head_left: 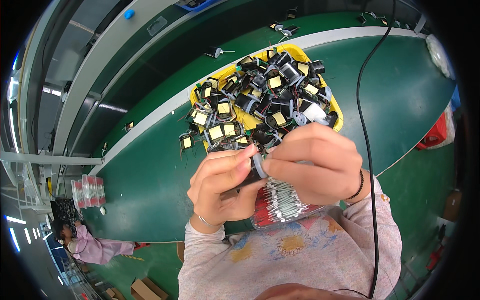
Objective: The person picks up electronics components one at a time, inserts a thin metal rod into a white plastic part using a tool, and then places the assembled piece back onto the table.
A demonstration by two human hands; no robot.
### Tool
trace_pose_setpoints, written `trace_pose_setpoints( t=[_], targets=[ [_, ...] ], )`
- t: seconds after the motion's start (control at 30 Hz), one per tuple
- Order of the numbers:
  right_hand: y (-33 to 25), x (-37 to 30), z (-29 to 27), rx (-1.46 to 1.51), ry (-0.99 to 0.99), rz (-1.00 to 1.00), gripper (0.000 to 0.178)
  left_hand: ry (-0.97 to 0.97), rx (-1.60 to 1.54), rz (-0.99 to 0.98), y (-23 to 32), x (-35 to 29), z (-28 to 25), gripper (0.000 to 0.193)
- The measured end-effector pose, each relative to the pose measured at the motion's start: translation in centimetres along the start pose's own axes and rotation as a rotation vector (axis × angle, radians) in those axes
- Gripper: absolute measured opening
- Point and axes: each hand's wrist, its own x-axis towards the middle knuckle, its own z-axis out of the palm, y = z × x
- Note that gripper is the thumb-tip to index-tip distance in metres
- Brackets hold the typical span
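Observation:
My left hand [215, 187] is closed around a small black cylindrical part [253, 175] with a light grey ring at its end. The thumb and fingers grip it from both sides. Against that grey end, my right hand [320, 165] is pinched, thumb and fingers together; what lies between its fingertips is hidden. Just beyond both hands stands a yellow tray [338, 119], heaped with similar black parts [245, 102] that carry pale yellow pads, grey rings and thin wires. Partly under my right hand, close to my body, is a clear box [257, 223] of red-and-white wire leads [285, 202].
A black cable [364, 110] hangs down the right side, in front of the green table [400, 85]. Several loose parts [215, 52] lie on the green strip behind the white rail. Stacked clear boxes [89, 191] stand at the far left, near another person [92, 245] in pink.

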Motion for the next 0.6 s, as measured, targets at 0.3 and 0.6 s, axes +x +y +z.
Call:
trace_pose_setpoints(
  t=[0.3,0.6],
  targets=[
    [2.5,0.6,0.4,0.296,-0.116,0.495,0.019,0.058,-0.475,-0.58,-2.1,0.8,-0.5,0.023],
    [4.0,-1.3,3.0,0.716,0.131,0.873,0.016,0.053,-0.567,-0.724,-4.1,1.3,0.4,0.02]
  ],
)
